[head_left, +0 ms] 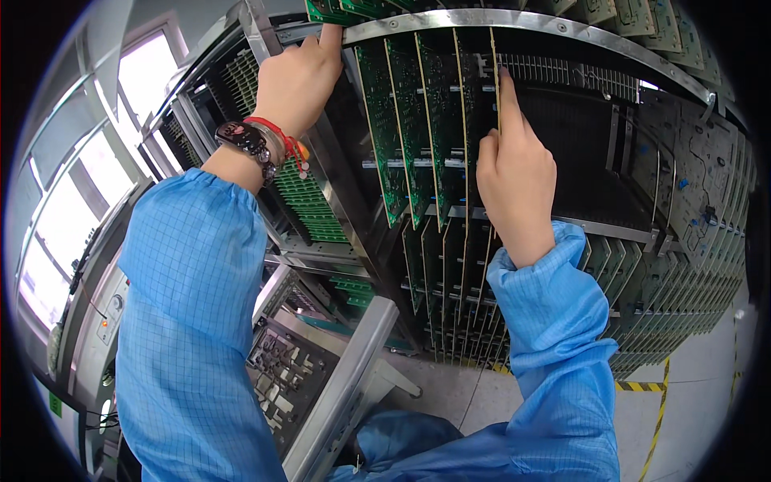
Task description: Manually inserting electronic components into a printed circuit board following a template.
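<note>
A circuit board [494,80] is seen almost edge-on in the upper centre of the frame, upright with a very slight lean, so that little more than its thin, tan, straight edge is shown — its faces are mostly turned out of sight. Its top end is set near the frame's upper edge, its lower stretch is hidden behind the right hand [516,177], and the board is straddled there by thumb and forefinger — how firmly it is gripped cannot be told.
</note>
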Action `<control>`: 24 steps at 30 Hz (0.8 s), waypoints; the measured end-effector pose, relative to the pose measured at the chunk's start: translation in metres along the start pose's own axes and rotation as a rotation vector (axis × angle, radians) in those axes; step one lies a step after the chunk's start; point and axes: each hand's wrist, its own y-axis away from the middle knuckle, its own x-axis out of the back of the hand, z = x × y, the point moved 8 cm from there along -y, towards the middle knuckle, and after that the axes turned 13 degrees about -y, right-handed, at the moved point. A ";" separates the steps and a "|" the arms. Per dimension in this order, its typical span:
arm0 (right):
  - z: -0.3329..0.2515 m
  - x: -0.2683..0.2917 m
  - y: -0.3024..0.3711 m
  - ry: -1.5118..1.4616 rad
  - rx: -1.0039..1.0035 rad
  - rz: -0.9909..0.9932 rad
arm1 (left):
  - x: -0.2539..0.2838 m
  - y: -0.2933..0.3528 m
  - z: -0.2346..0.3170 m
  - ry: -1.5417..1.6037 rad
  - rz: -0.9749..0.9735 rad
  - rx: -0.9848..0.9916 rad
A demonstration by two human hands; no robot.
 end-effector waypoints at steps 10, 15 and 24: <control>-0.028 0.011 0.008 -0.039 0.069 -0.016 | 0.004 0.000 -0.001 -0.033 -0.014 -0.020; -0.036 0.031 0.016 -0.134 0.083 0.078 | 0.005 -0.001 -0.001 -0.015 -0.010 -0.012; -0.078 0.041 0.026 -0.177 0.128 0.009 | 0.000 0.000 -0.004 -0.023 -0.019 0.007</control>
